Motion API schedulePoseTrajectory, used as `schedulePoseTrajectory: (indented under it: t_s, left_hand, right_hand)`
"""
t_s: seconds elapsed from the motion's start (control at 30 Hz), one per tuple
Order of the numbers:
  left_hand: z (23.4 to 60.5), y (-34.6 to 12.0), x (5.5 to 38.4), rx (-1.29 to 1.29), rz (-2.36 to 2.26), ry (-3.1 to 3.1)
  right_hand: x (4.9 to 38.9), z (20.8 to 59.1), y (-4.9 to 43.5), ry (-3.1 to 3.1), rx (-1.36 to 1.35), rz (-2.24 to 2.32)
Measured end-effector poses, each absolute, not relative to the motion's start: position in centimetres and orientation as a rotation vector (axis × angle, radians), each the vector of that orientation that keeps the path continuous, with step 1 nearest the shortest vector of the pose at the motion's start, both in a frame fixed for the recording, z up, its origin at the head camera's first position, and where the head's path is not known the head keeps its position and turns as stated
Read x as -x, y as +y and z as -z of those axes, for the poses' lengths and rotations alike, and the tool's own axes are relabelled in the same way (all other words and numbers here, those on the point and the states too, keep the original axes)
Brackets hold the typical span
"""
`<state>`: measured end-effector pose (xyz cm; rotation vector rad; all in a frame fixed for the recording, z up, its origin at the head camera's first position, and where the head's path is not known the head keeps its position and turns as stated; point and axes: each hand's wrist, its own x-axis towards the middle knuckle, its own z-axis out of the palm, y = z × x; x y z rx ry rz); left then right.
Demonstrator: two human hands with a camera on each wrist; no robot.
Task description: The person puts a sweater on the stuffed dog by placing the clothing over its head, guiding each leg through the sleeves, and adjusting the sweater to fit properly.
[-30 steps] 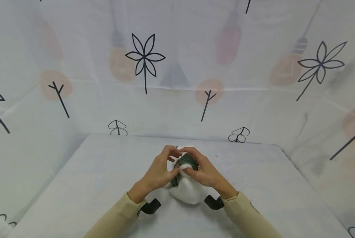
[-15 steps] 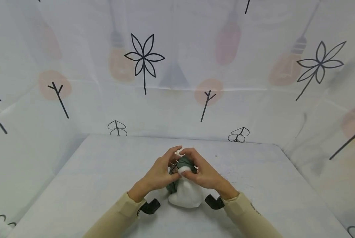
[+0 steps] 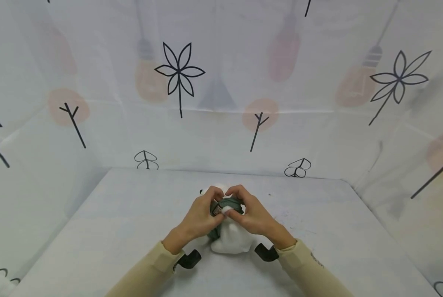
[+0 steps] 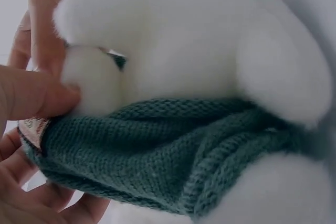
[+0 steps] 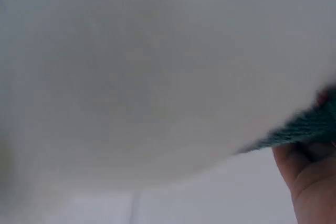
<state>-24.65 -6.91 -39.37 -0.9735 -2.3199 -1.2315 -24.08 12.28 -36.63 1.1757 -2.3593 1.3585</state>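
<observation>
A white plush toy (image 3: 233, 239) with a green knitted scarf (image 3: 227, 203) round it sits on the table between both hands. Its black nose (image 3: 201, 191) peeks out left of the left hand. My left hand (image 3: 199, 216) grips the scarf's left side; in the left wrist view its thumb (image 4: 42, 95) presses a small white limb (image 4: 90, 80), beside the scarf's label (image 4: 34, 132), with fingers behind the knit. My right hand (image 3: 256, 214) holds the scarf's right side, fingers bent over the top and thumb at the front. White plush fills most of the right wrist view.
The white tabletop (image 3: 132, 231) stretches out around the toy. Patterned white cloth (image 3: 221, 136) hangs behind and at the sides. A black wrist camera mount shows under each cuff, the left one (image 3: 189, 259) and the right one (image 3: 267, 252).
The toy's head has come into sight to the left, with its nose showing. The scarf's front and label are more visible. My left fingertips have curled lower; both hands stay nearly in place.
</observation>
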Motion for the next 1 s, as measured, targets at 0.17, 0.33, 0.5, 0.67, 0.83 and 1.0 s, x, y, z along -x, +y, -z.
schedulePoseTrajectory:
  t_s: [0.17,0.33,0.5,0.67,0.83,1.0]
  left_hand:
    - [39.6,-6.8,24.8,0.962,1.202,-2.247]
    - [39.8,-6.7,25.0,0.954,1.206,-2.202]
    - [40.0,-6.9,25.2,0.926,1.243,-2.215]
    - [40.0,-7.1,25.3,0.938,1.33,-2.284]
    - [40.3,-6.7,25.4,0.934,1.169,-2.222]
    - [40.5,-6.5,25.4,0.878,1.071,-2.148]
  right_hand:
    - [25.7,38.9,12.4,-2.203,-1.191,-1.235]
    - [26.3,39.4,12.7,-2.125,-1.176,-1.12]
    - [26.7,39.5,12.9,-2.093,-1.194,-1.016]
    - [26.9,39.6,13.1,-2.113,-1.214,-0.976]
    - [26.7,39.5,12.9,-2.121,-1.25,-1.042]
    - [25.9,38.3,12.6,-2.104,-1.268,-1.075]
